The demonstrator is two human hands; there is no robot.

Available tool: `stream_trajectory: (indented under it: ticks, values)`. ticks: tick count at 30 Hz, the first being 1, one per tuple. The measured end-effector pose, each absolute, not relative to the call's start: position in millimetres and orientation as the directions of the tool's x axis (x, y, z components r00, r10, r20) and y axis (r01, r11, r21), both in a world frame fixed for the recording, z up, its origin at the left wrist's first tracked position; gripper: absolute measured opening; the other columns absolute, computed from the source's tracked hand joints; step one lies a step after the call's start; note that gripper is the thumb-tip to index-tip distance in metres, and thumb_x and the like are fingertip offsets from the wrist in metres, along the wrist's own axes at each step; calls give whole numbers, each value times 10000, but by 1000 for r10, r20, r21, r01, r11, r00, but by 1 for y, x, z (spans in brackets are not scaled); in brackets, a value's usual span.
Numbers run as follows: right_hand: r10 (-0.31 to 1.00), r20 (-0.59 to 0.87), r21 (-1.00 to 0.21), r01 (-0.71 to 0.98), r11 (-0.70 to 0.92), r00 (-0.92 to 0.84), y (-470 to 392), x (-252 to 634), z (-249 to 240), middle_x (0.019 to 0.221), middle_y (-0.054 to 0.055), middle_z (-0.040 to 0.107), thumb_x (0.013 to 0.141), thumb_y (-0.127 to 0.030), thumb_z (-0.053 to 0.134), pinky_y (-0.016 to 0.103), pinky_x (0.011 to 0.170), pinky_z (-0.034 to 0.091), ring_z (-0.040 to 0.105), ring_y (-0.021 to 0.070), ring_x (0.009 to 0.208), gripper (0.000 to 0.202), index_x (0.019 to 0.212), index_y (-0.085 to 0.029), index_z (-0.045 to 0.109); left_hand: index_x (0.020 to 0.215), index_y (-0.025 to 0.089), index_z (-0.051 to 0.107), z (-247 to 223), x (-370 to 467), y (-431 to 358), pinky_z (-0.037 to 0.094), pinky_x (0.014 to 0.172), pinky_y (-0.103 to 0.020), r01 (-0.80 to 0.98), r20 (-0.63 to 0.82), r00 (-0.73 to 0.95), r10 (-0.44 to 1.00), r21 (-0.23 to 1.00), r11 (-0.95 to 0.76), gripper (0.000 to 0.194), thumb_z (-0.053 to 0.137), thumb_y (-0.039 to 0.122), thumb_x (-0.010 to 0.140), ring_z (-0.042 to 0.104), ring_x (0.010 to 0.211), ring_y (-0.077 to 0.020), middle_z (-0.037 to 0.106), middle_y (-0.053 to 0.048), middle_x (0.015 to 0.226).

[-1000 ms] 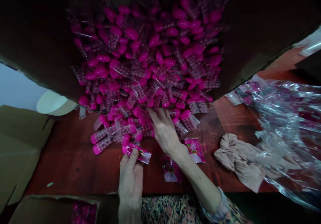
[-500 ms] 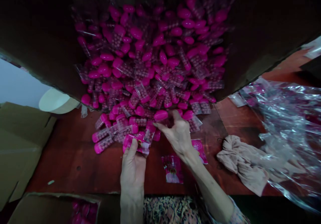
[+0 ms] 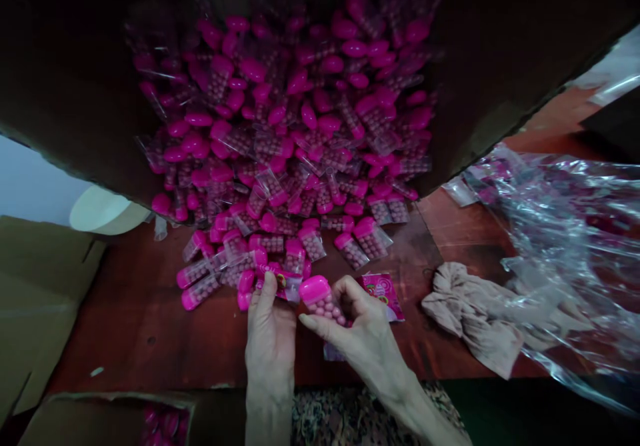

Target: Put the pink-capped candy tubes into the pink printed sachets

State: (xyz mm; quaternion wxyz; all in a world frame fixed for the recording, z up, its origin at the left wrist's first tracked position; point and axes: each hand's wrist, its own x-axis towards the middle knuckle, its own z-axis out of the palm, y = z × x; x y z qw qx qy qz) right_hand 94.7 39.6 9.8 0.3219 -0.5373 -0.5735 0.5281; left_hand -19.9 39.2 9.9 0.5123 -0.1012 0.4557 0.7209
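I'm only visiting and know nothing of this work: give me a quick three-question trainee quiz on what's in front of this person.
1. Open: what does the left hand hold?
2. Multiple choice: what does the right hand hold? A) a wide white bowl; B) a pink-capped clear container with round pink balls inside; C) a cardboard flap.
3. True or false: the crumpled beige cloth lies to the right of both hands.

Key: 1. A small, glossy, pink printed wrapper. 2. B. 3. True.

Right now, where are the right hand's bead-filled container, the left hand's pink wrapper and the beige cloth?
Bead-filled container [image 3: 326,307]: head view, its clear body.
Pink wrapper [image 3: 289,286]: head view, its printed face.
Beige cloth [image 3: 470,316]: head view, its crumpled middle.
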Motion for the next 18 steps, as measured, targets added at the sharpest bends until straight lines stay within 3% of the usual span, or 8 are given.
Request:
stream_trajectory:
  ticks: [11,18]
  values:
    - [986,103,-870,469,153,-132,37,92,2,531,-80,423,710,-290,701,200,431,319,371,77,437,292,643,-212,428,726,197,657,8,-15,42,497,680,-253,-795,-544,-486,684,600,-87,120,749,223,653,634,646,-119,696,32,701]
    - [966,41,-886,437,153,-255,43,96,2,614,-44,584,681,-319,746,208,475,386,503,108,519,226,737,-194,566,645,175,627,5,-15,40,477,579,-227,-704,-541,-557,630,710,-12,182,784,252,598,595,525,-97,654,54,585]
